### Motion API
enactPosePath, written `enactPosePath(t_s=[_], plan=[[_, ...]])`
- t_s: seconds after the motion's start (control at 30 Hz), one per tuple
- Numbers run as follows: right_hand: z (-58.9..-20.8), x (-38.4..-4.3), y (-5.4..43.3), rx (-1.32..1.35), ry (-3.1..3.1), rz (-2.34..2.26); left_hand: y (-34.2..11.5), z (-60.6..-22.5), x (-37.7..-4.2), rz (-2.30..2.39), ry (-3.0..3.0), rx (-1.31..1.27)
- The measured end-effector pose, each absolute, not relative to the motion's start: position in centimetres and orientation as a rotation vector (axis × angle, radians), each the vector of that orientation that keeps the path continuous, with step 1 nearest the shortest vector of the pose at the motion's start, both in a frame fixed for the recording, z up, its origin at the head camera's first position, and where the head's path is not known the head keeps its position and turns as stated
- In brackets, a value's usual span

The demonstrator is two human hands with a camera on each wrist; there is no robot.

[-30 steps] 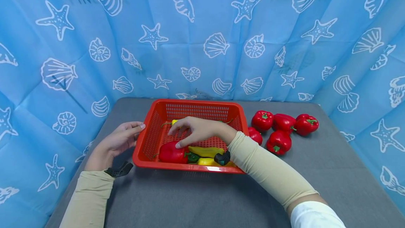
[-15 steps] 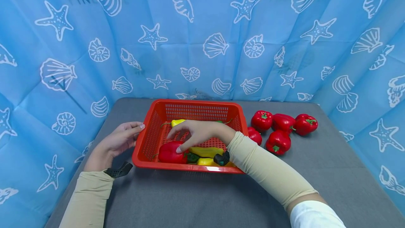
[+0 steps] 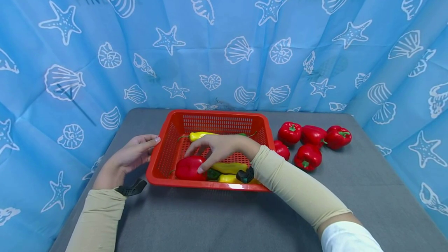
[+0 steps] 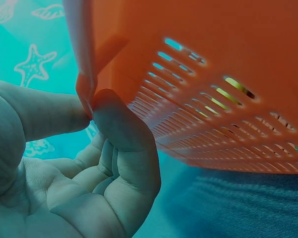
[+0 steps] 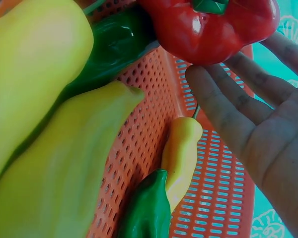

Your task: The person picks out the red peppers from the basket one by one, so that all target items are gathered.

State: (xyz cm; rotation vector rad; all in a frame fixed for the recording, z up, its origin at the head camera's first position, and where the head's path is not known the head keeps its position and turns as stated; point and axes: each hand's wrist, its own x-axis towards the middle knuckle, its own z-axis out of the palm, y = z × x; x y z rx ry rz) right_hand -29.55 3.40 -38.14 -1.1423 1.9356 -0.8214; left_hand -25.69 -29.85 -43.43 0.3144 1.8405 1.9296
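Observation:
My left hand (image 3: 134,153) pinches the left rim of a red plastic basket (image 4: 238,29) between thumb and fingertips. Inside the basket, my right hand (image 3: 221,147) reaches over the near-left corner with its fingers loosely spread. Its thumb overlaps the right side of a red bell pepper (image 3: 187,168); in the right wrist view a fingertip (image 5: 194,74) comes right up to that pepper's edge. Next to it lie a dark green pepper (image 3: 213,174) and two long yellow peppers (image 3: 229,167). Behind my hand are another yellow pepper (image 3: 199,136) and a green pepper (image 5: 149,206).
Several red bell peppers (image 3: 308,157) lie on the grey cloth-covered table (image 3: 350,189) to the right of the basket, one close against its side. A blue curtain (image 3: 224,69) with shell and starfish prints hangs around the back and sides.
My right hand has shifted slightly toward me and to the right, its thumb sliding to the pepper's edge; more of the red and back yellow peppers shows. The left hand stays on the rim.

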Motion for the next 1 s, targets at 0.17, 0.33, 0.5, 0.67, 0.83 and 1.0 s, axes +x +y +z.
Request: enactPosePath(t_s=[0.17,0.33,0.5,0.67,0.83,1.0], plan=[[-38.14,-29.59,3.42,-1.143,1.930,-0.819,-29.85,-43.43,-25.74,1.933,1.838,0.320],[-38.12,-29.59,3.42,-1.142,1.934,-0.820,-29.80,-43.38,-25.74,1.932,1.838,0.315],[-38.20,-29.54,3.38,-1.140,1.937,-0.820,-29.84,-43.42,-25.74,1.933,1.840,0.312],[-38.25,-29.50,3.46,-1.134,1.944,-0.817,-29.81,-43.38,-25.68,1.936,1.837,0.304],[-38.18,-29.46,3.55,-1.131,1.950,-0.812,-29.75,-43.19,-25.56,1.939,1.831,0.302],[-38.11,-29.44,3.58,-1.137,1.955,-0.813,-29.79,-43.10,-25.49,1.940,1.831,0.307]])
